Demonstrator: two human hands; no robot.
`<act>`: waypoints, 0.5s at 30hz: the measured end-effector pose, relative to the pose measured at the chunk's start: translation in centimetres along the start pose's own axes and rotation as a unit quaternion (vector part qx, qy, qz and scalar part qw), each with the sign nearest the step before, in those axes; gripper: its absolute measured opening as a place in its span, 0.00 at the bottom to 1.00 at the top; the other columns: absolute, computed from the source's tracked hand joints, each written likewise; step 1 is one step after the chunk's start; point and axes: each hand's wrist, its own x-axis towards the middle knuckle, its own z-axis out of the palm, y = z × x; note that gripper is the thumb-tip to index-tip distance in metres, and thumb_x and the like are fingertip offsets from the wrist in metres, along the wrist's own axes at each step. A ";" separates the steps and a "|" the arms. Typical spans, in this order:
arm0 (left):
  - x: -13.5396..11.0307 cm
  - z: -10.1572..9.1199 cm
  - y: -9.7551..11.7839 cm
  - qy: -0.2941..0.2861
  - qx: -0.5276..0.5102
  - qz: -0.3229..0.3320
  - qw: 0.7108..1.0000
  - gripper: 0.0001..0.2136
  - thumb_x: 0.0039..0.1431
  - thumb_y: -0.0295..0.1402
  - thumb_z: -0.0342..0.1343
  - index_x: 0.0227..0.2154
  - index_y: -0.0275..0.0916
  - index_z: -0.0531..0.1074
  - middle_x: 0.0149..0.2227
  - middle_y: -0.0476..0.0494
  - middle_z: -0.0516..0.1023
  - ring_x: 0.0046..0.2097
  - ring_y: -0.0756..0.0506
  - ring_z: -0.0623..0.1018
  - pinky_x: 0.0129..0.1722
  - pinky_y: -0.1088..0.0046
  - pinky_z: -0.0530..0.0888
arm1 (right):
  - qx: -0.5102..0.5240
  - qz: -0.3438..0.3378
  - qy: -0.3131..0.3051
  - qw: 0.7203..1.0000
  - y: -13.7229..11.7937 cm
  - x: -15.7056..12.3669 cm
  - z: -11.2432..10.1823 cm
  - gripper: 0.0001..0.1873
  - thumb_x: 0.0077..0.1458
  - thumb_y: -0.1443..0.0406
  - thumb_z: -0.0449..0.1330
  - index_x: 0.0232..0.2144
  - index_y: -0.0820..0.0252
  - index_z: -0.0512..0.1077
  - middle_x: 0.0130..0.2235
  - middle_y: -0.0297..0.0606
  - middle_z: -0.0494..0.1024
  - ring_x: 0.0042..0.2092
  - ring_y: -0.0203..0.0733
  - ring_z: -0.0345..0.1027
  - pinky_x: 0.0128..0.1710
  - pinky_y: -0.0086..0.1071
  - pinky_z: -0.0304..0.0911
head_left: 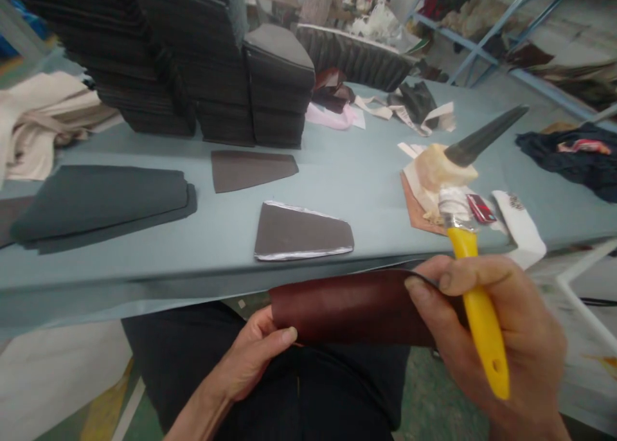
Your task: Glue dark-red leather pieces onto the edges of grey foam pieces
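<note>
My left hand (255,354) pinches the left end of a dark red leather piece (351,306), held over my lap just below the table edge. My right hand (501,338) grips a yellow-handled brush (477,306) whose glue-caked head (443,168) points up and away; the same hand's fingers also press the right end of the leather piece. A grey trapezoid piece with shiny glued edges (301,232) lies on the blue-grey table (144,267) right in front of me. A second grey piece (250,170) lies a little farther back.
Tall stacks of dark grey cut pieces (207,55) stand at the back of the table. A low pile of grey sheets (101,206) lies at the left. Scraps, a brown board (417,213) and a black cone (486,135) sit right; dark cloth (573,155) far right.
</note>
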 end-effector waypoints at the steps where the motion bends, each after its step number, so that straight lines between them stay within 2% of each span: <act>1: -0.2 0.0 0.1 0.016 0.008 0.001 1.000 0.26 0.51 0.51 0.75 0.46 0.39 0.84 0.43 0.38 0.88 0.42 0.41 0.85 0.49 0.67 0.80 | 0.001 0.008 -0.005 1.000 0.2 -0.4 0.2 0.11 0.62 0.65 0.68 0.36 0.52 0.67 0.33 0.29 0.81 0.31 0.34 0.78 0.33 0.25 0.73; 4: -1.3 -0.2 1.0 0.088 0.062 0.021 0.994 0.27 0.53 0.54 0.73 0.49 0.40 0.82 0.43 0.40 0.88 0.40 0.44 0.84 0.47 0.70 0.81 | -0.003 0.017 -0.015 1.000 1.1 -1.3 0.9 0.11 0.63 0.65 0.68 0.36 0.52 0.67 0.33 0.28 0.81 0.30 0.34 0.78 0.31 0.24 0.73; 6: -2.3 -0.3 2.0 0.153 0.135 0.041 0.978 0.29 0.53 0.58 0.71 0.48 0.40 0.81 0.41 0.42 0.87 0.39 0.45 0.83 0.45 0.73 0.80 | -0.004 0.017 -0.009 1.000 1.8 -1.8 1.7 0.12 0.63 0.65 0.68 0.36 0.52 0.66 0.33 0.28 0.81 0.30 0.34 0.79 0.30 0.25 0.72; 10: -3.7 -0.4 3.6 0.269 0.318 0.054 0.907 0.30 0.57 0.62 0.65 0.47 0.38 0.81 0.29 0.48 0.81 0.29 0.49 0.75 0.31 0.77 0.75 | 0.041 0.039 0.008 0.998 2.7 -2.3 3.5 0.12 0.63 0.68 0.67 0.37 0.51 0.66 0.33 0.30 0.80 0.30 0.37 0.79 0.30 0.28 0.73; 12: -3.8 -0.5 4.5 0.302 0.369 0.061 0.877 0.30 0.59 0.61 0.63 0.49 0.39 0.79 0.27 0.50 0.79 0.27 0.48 0.75 0.28 0.77 0.73 | 0.069 0.055 0.012 0.996 3.1 -2.4 4.5 0.12 0.63 0.69 0.67 0.38 0.50 0.66 0.33 0.30 0.80 0.30 0.38 0.79 0.29 0.30 0.72; 15: -3.0 -0.6 6.4 0.320 0.415 0.083 0.848 0.31 0.58 0.63 0.63 0.50 0.41 0.78 0.28 0.49 0.80 0.29 0.46 0.79 0.29 0.75 0.74 | 0.087 0.074 0.021 0.993 3.6 -2.3 5.7 0.12 0.63 0.68 0.67 0.38 0.50 0.65 0.33 0.31 0.80 0.30 0.39 0.78 0.29 0.32 0.72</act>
